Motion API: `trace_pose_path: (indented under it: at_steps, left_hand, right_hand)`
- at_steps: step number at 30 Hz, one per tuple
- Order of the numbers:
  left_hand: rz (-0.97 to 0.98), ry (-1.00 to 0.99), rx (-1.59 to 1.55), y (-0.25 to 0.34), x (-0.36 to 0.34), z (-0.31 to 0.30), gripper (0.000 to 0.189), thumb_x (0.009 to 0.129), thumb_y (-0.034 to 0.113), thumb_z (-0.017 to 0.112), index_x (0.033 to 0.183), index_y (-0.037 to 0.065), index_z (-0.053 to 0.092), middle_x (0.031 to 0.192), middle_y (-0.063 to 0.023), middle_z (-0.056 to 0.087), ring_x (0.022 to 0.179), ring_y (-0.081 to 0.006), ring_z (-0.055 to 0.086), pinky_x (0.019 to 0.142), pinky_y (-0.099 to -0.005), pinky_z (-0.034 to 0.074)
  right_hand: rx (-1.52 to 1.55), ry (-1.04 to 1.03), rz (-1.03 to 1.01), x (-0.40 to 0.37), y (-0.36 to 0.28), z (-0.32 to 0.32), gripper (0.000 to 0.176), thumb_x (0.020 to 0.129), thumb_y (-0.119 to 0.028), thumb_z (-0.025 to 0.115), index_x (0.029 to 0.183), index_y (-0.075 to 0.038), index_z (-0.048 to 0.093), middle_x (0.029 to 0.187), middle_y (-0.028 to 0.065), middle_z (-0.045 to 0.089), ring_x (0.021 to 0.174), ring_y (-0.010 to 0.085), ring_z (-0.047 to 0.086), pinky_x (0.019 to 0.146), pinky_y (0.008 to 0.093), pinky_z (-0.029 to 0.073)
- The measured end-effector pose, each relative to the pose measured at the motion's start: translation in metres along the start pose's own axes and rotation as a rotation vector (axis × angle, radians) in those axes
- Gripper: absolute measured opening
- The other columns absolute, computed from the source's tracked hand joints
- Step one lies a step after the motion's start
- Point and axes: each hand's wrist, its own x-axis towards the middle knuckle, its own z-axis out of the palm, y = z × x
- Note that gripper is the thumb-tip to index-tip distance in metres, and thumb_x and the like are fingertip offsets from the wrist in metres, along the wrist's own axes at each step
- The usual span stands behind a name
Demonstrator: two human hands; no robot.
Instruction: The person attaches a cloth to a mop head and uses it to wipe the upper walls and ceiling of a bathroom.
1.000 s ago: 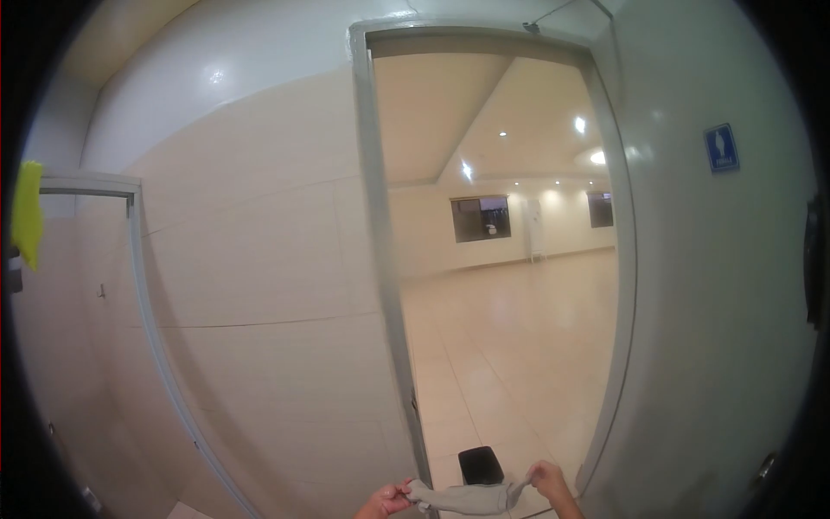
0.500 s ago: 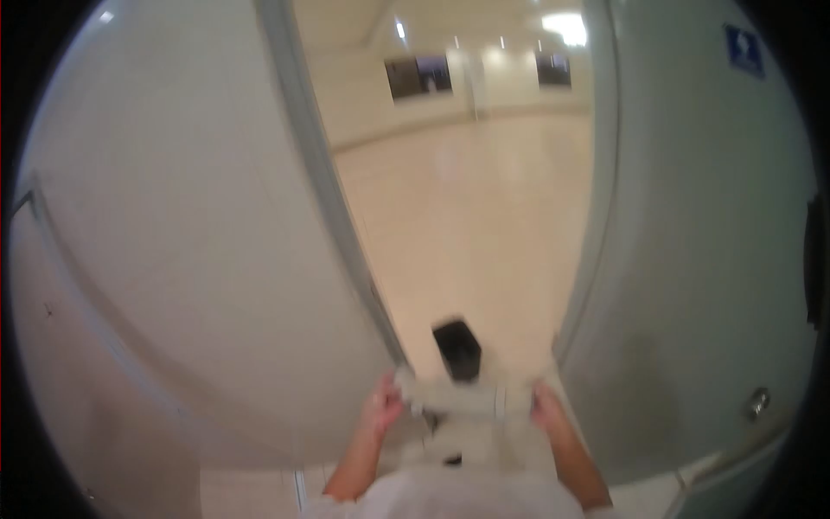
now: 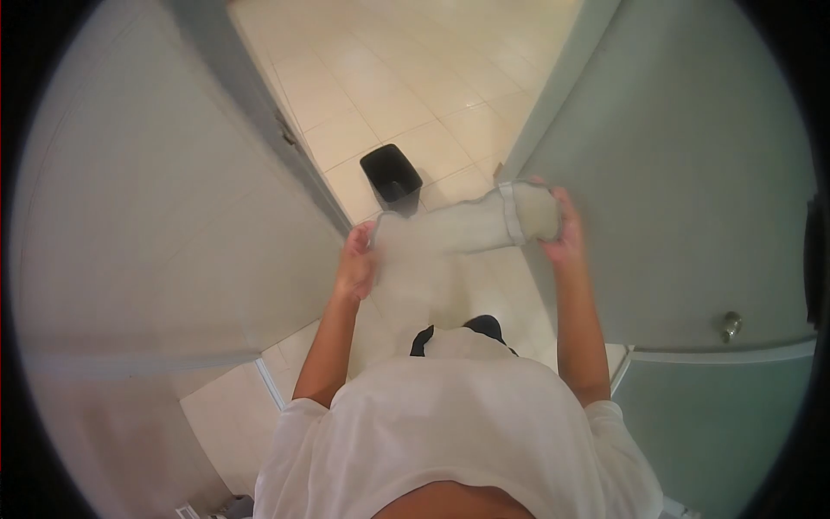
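Note:
A pale, translucent plastic bag [image 3: 458, 227] is stretched out between my two hands, in front of my body. My left hand [image 3: 356, 264] grips its left end, fingers closed on the edge. At the other end, my right hand [image 3: 564, 227] holds the bag's rounded, opened-out part, its fingers wrapped round the rim. A whitish band crosses the bag near my right hand. Just beyond it on the floor stands a black bin [image 3: 386, 164], upright, its lower part overlapped by the bag in this view.
Grey partition panels rise on the left [image 3: 173, 216] and right [image 3: 683, 173], with a gap between them onto the tiled floor [image 3: 380, 86]. A metal latch [image 3: 286, 134] sits on the left panel's edge, a round metal knob [image 3: 731, 325] on the right one. A black shoe [image 3: 486, 327] shows below me.
My view has tilted down, so the far room is out of sight. Both hands appear higher in view, the right one raised above the left, and the bag slants up to the right.

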Motion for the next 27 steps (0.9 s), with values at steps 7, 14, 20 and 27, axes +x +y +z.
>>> trace_pose_path:
  at_steps: [7,14,20,27]
  left_hand:
    - [-0.221,-0.219,0.342,-0.105,0.054,-0.032,0.041,0.082,0.002,0.051,0.121,0.014,0.046,0.114,-0.0031,0.051,0.096,-0.0185,0.052,0.080,-0.0302,0.044]
    - [0.613,-0.412,1.223,-0.098,0.151,0.089,0.030,0.094,0.021,0.045,0.119,0.007,0.053,0.120,-0.0070,0.054,0.110,-0.0171,0.049,0.093,-0.0323,0.041]
    - [-0.126,-0.473,0.020,-0.059,0.246,0.104,0.037,0.096,0.032,0.039,0.126,0.012,0.047,0.121,-0.0056,0.051,0.107,-0.0189,0.050,0.089,-0.0324,0.042]
    - [-0.248,0.073,-0.255,-0.018,0.341,0.160,0.047,0.097,0.041,0.037,0.118,0.003,0.054,0.109,-0.0059,0.061,0.098,-0.0181,0.057,0.087,-0.0303,0.045]
  right_hand:
    - [-0.013,-0.146,0.191,0.016,0.023,0.033,0.011,0.083,-0.004,0.045,0.086,-0.012,0.051,0.121,0.0136,0.053,0.106,0.0300,0.054,0.086,0.0396,0.050]
    - [-1.060,-0.613,0.012,0.068,0.079,0.035,0.030,0.084,-0.005,0.047,0.114,-0.010,0.053,0.113,0.0042,0.057,0.105,0.0199,0.055,0.097,0.0346,0.039]
    - [-0.897,-0.383,0.042,0.202,0.017,-0.020,0.035,0.082,-0.001,0.050,0.117,-0.007,0.053,0.112,0.0032,0.056,0.104,0.0159,0.054,0.092,0.0307,0.040]
    - [-0.917,0.134,0.065,0.329,-0.065,-0.084,0.033,0.087,-0.017,0.052,0.119,-0.010,0.053,0.112,0.0023,0.055,0.099,0.0137,0.051,0.079,0.0253,0.041]
